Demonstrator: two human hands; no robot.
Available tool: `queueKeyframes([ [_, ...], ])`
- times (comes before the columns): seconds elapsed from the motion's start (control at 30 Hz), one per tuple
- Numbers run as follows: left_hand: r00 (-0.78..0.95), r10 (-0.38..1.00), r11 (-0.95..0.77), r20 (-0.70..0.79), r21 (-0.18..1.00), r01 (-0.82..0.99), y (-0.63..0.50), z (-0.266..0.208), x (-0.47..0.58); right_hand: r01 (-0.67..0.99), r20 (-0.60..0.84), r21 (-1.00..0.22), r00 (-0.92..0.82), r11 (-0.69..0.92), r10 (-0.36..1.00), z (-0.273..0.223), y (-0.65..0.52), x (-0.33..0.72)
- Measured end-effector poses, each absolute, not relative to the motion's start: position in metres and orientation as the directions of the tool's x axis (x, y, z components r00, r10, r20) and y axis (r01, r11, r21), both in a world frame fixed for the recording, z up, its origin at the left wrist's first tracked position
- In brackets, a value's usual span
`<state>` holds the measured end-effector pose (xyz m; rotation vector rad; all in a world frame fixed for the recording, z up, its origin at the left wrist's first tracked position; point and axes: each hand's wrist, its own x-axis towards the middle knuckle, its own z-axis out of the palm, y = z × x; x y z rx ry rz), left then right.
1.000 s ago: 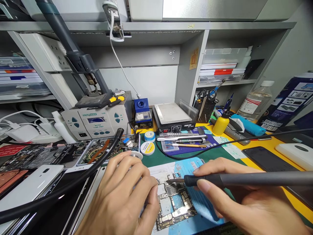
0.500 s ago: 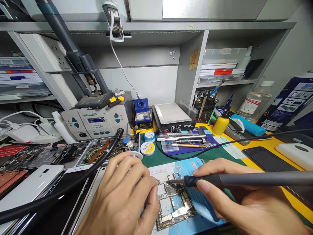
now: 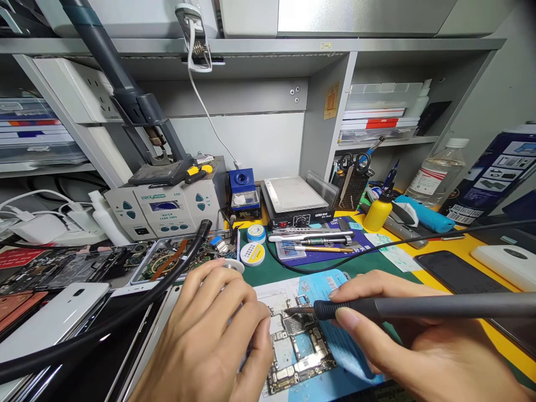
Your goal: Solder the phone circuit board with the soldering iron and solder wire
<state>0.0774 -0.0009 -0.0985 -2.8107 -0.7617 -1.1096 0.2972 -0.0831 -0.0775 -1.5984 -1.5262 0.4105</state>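
A soldering iron (image 3: 402, 306) lies in my right hand (image 3: 397, 340), thumb and fingers closed on its black ribbed grip. Its tip meets or hovers just above the upper part of a phone circuit board (image 3: 293, 365); contact is hard to judge. The board has a rectangular opening and rests on a white-and-blue sheet (image 3: 349, 363). Left of the board, my left hand (image 3: 221, 329) is closed with curled fingers, back toward me. What it holds, if anything, is hidden. Just beyond its fingertips shows part of a white spool (image 3: 234, 264), probably solder wire.
A black hose (image 3: 138, 312) crosses several phones (image 3: 84, 301) on the left. The iron's cable (image 3: 377, 245) runs behind the board. Farther back stand a hot-air station (image 3: 167, 209), a small heating plate (image 3: 297, 195), two round tins (image 3: 253, 254) and a yellow bottle (image 3: 379, 211).
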Motion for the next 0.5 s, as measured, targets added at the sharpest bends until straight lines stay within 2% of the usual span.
queueKeyframes([
  [0.5,0.626,0.423,-0.883,0.655,0.142,0.448,0.0013,-0.0988,0.0776,0.658,0.342,-0.74,0.188,0.141,0.921,-0.0785,-0.0826,0.2977],
])
